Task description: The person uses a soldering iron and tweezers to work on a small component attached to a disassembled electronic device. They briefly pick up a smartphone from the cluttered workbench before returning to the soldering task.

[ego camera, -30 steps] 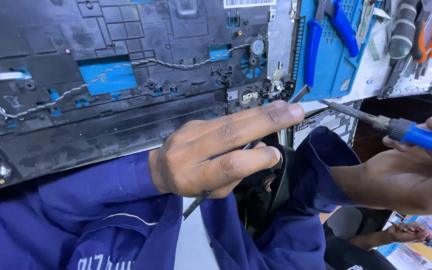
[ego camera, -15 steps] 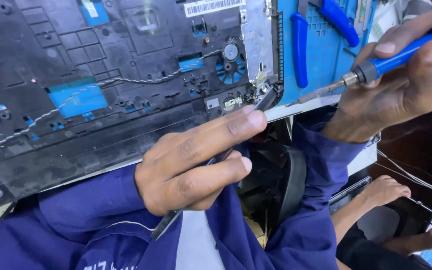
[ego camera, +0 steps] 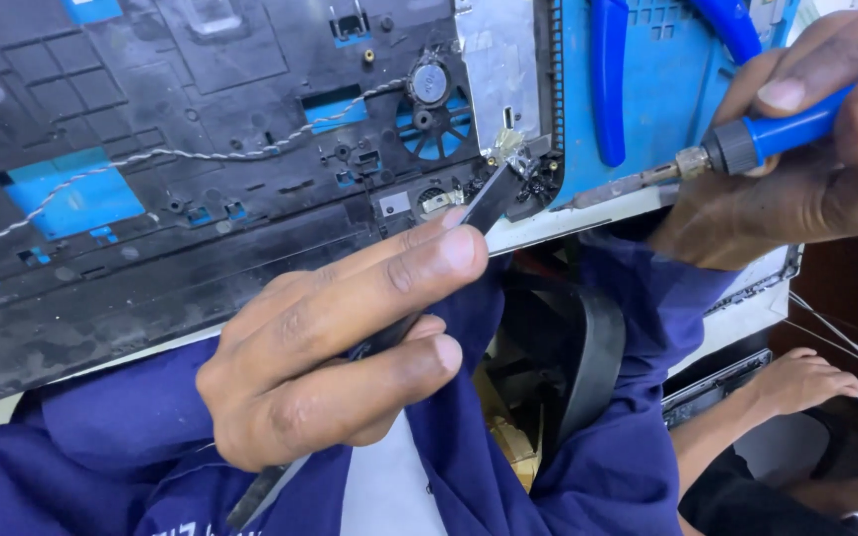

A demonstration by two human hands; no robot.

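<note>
- both hands are busy: the left hand (ego camera: 335, 347) is pinched shut on a thin dark flat metal pry tool (ego camera: 489, 199), thumb under and forefinger laid along the shaft; the right hand (ego camera: 796, 149) is wrapped tight around a blue-handled soldering iron (ego camera: 737, 144).
- pry tool's tip sits at the lower right corner of the upturned black plastic laptop shell (ego camera: 201, 248), just beside a small metal hinge bracket (ego camera: 508, 149); the iron's tip points at that same corner from the right.
- shell looks light but brittle, with thin ribs and a loose twisted grey wire (ego camera: 181, 154) across it; best held by its thick lower edge, i'd judge, not the ribs.
- pry tool is stiff and slick, so the grip low on the shaft suits it.
- since half a second ago the iron has dropped closer to the corner, and the view has shifted left.
- another person's hand (ego camera: 796, 382) rests below, near the counter (ego camera: 737, 318) edge.
</note>
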